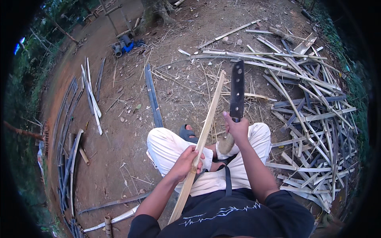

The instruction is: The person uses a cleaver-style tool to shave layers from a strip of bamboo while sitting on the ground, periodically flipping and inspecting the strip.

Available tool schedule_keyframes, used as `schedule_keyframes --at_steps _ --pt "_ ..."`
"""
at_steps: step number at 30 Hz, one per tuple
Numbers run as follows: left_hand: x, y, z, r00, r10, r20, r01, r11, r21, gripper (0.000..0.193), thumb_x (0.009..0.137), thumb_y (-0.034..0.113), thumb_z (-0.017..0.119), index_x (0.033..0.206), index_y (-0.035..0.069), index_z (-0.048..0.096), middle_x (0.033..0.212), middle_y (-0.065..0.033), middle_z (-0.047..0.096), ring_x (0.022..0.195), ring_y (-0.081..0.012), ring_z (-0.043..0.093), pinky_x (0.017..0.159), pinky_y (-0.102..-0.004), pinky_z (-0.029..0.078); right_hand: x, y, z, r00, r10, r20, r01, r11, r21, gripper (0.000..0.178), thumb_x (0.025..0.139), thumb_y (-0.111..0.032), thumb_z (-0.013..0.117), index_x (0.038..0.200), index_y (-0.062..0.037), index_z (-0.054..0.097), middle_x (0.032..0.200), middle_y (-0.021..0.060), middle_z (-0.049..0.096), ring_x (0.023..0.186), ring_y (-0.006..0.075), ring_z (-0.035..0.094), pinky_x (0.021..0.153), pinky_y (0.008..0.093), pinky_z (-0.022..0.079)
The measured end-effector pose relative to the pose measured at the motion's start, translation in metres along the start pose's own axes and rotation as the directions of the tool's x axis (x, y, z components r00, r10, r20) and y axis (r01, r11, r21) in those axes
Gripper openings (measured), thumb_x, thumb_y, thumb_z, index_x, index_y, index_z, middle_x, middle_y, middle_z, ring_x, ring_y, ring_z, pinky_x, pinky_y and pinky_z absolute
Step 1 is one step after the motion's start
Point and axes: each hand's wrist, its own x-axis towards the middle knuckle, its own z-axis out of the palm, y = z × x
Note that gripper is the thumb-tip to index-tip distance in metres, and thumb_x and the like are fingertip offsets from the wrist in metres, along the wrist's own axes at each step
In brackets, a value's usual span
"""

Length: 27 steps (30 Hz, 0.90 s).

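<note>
Wrapped round a long pale bamboo strip [209, 119] is my left hand [187, 162], in front of my lap. The strip slants from my belly up and away past my knees. My right hand [237, 129] grips a machete [237, 89] by its handle, just above my right thigh. Its broad dark blade, with several holes, points away from me and stands apart from the strip's far end. The pale butt of the handle [227, 144] shows below my fist. I sit cross-legged in white trousers [210, 181].
At the right lies a large tangled heap of split bamboo [317, 131]. A dark bamboo slat [153, 97] rests on the dirt ahead of my left knee. More strips [92, 97] and curved poles [65, 170] lie at the left. Dark tubes [126, 40] sit near a tree trunk [156, 12].
</note>
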Motion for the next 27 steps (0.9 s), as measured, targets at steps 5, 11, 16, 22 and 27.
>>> schedule_keyframes --at_steps 5,11,16,22,27 --pt "0.009 -0.02 0.02 0.984 0.177 0.011 -0.177 0.975 0.134 0.022 0.108 0.02 0.04 0.123 0.005 0.042 0.094 -0.0044 0.053 0.062 -0.0098 0.049 0.051 -0.0253 0.042 0.015 0.001 0.006 0.993 0.05 -0.105 -0.044 0.997 0.06 0.048 0.078 -0.035 0.087 0.096 0.0033 0.064 0.073 0.0055 0.066 0.05 0.0107 0.059 0.044 0.0251 0.047" --pt "0.018 -0.064 0.013 0.896 0.438 0.066 -0.373 0.665 0.647 0.027 0.107 0.019 0.045 0.128 0.002 0.042 0.09 -0.0026 0.056 0.057 -0.0056 0.048 0.049 -0.0239 0.04 0.015 0.026 0.001 0.969 0.188 0.157 -0.233 0.907 0.352 0.032 0.081 -0.021 0.084 0.094 0.0016 0.065 0.078 0.0072 0.067 0.053 0.0101 0.055 0.047 0.0255 0.048" --pt "-0.01 -0.033 0.014 0.985 0.164 0.055 -0.171 0.86 0.481 0.048 0.108 0.032 0.042 0.146 0.003 0.033 0.121 -0.0137 0.056 0.081 -0.011 0.059 0.07 -0.0257 0.051 0.017 0.028 0.005 0.962 0.238 0.135 -0.272 0.868 0.415 0.024 0.079 -0.014 0.083 0.087 -0.0022 0.064 0.07 0.003 0.062 0.053 0.0091 0.055 0.047 0.0253 0.047" --pt "-0.095 -0.079 -0.054 0.998 -0.059 0.002 0.055 0.934 0.352 0.061 0.107 0.049 0.035 0.142 0.0 0.037 0.127 -0.0156 0.054 0.107 -0.0209 0.058 0.097 -0.0356 0.046 0.036 0.018 0.008 0.985 0.169 0.027 -0.167 0.912 0.375 0.022 0.079 -0.011 0.081 0.076 -0.0027 0.061 0.066 0.0036 0.06 0.049 0.0113 0.056 0.044 0.0273 0.046" --pt "-0.141 -0.127 -0.064 0.97 0.129 -0.207 0.045 0.74 0.671 0.06 0.094 0.044 0.067 0.128 -0.002 0.049 0.098 -0.0089 0.062 0.088 -0.0156 0.06 0.081 -0.0336 0.051 0.055 -0.006 0.027 0.988 0.156 -0.009 -0.146 0.944 0.297 0.023 0.077 -0.013 0.08 0.074 0.0008 0.063 0.064 0.0064 0.061 0.045 0.0144 0.056 0.042 0.0303 0.046"
